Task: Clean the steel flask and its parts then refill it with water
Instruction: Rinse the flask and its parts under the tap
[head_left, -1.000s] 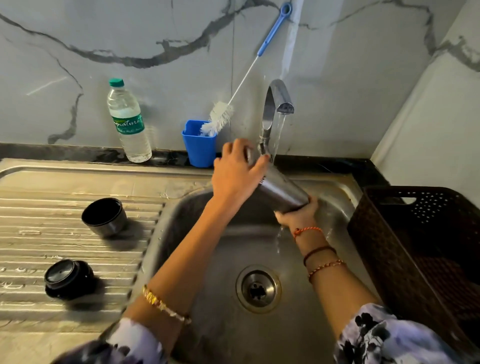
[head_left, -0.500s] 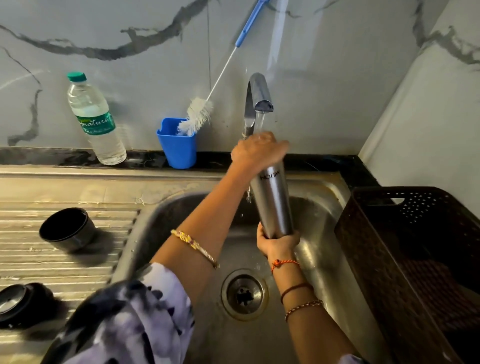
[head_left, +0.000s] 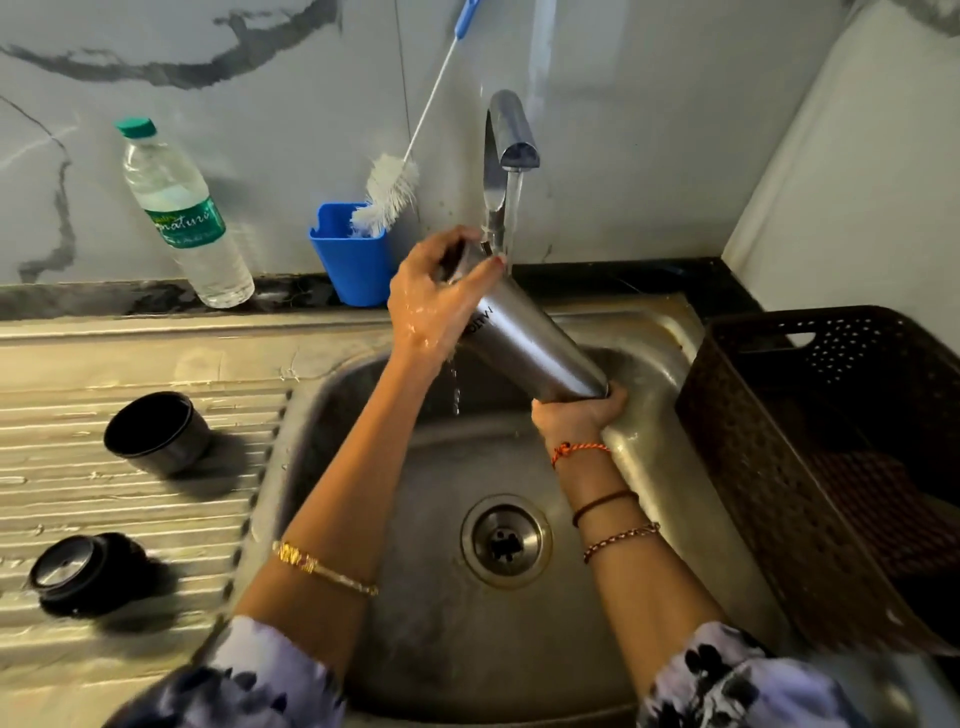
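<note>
The steel flask (head_left: 524, 345) is tilted over the sink (head_left: 415, 519), its mouth up by the tap (head_left: 506, 130), from which water runs. My left hand (head_left: 434, 296) grips the flask's top end, wet, with water dripping off it. My right hand (head_left: 576, 415) holds the flask's bottom from below. The flask's black cup lid (head_left: 153, 434) lies on its side on the ribbed drainboard (head_left: 78, 504). Its black stopper (head_left: 78, 571) sits nearer to me on the same drainboard.
A bottle brush (head_left: 389, 187) stands in a blue holder (head_left: 353, 254) against the marble wall. A plastic water bottle (head_left: 182, 218) stands left of it. A dark brown basket (head_left: 831, 467) fills the counter right of the sink.
The flask has gone from nearly upright to tilted, its bottom swung to the right. My left hand stays on its top and water now drips from that hand.
</note>
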